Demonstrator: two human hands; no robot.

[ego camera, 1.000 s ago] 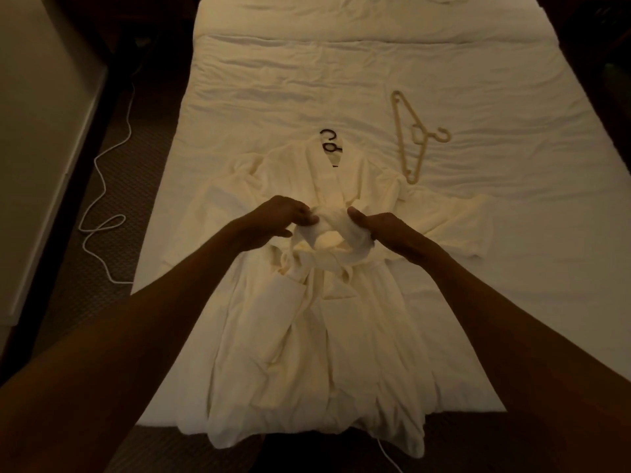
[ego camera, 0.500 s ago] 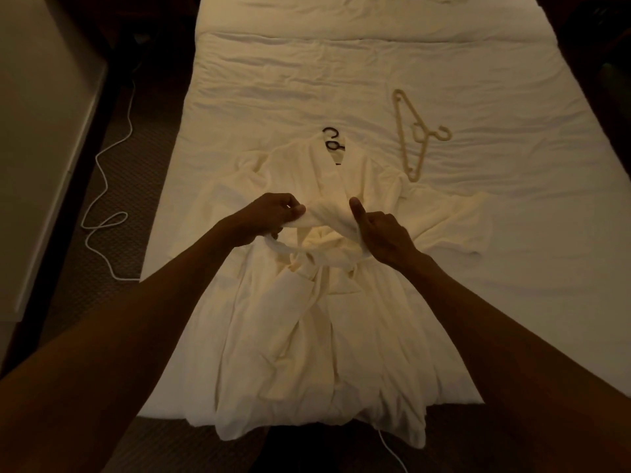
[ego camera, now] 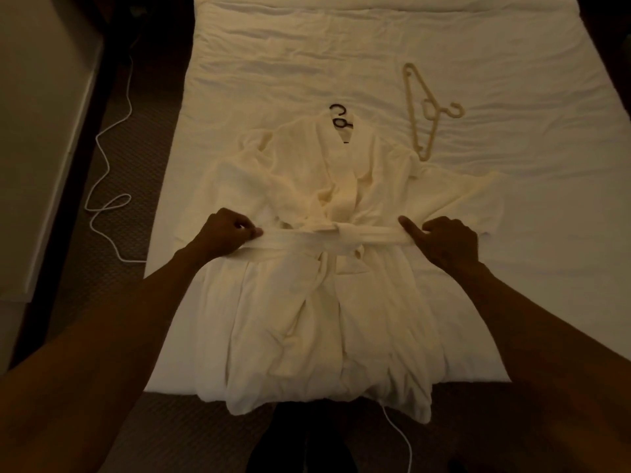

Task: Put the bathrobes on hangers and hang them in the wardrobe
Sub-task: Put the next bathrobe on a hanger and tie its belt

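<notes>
Here a white bathrobe (ego camera: 307,295) lies front up at frame centre on the bed (ego camera: 529,206), with its hem over the near edge. A dark hanger (ego camera: 339,121) shows at its collar. The left hand (ego camera: 225,233) and right hand (ego camera: 444,242) each grip an end of the belt (ego camera: 307,237), stretched between them. A pale hanger (ego camera: 421,110) lies upper right.

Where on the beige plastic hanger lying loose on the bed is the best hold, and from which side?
Judging by its pose, pinch the beige plastic hanger at the neck below its hook, coming down from above on the right: it lies flat on the white bed sheet, hook pointing right, nothing lying over it.
</notes>
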